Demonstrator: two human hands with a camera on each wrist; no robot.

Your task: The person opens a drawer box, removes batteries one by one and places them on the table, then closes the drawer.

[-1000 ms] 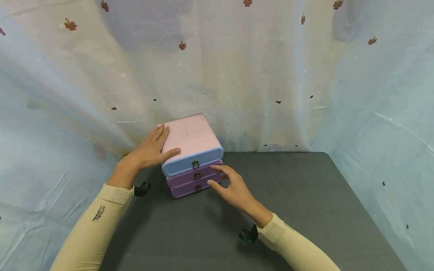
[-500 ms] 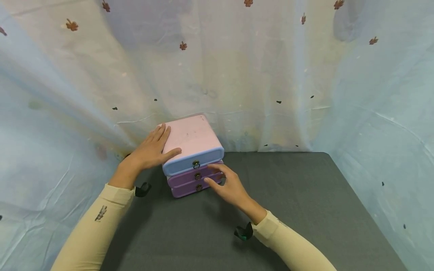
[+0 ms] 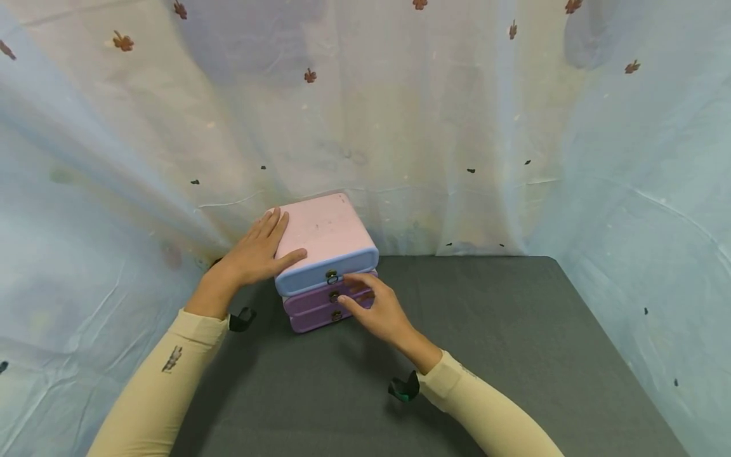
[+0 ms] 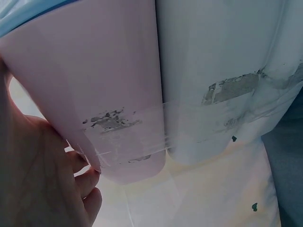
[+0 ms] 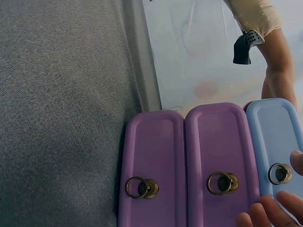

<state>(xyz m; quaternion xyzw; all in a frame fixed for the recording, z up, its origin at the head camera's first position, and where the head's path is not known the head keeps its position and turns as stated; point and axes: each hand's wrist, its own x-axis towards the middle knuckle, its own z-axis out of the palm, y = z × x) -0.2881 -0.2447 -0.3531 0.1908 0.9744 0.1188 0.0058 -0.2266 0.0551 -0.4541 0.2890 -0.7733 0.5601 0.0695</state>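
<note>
There is one stack of drawers (image 3: 322, 230) on one dark desk (image 3: 485, 324). Three drawer fronts show: one blue front (image 5: 272, 135) at the top, and two purple ones, an upper purple front (image 5: 215, 142) and a lower purple front (image 5: 154, 149). There are three brass pulls, one to each front: the top pull (image 5: 284, 174), the middle pull (image 5: 231, 183) and the bottom pull (image 5: 150, 188). Two hands are in view, one left hand (image 3: 248, 255) and one right hand (image 3: 381, 311). Two cream sleeves, the left sleeve (image 3: 154, 387) and the right sleeve (image 3: 491, 406), cover two forearms. Eight brown leaf shapes mark the curtain (image 3: 394, 127), four on the left and four on the right.
</note>
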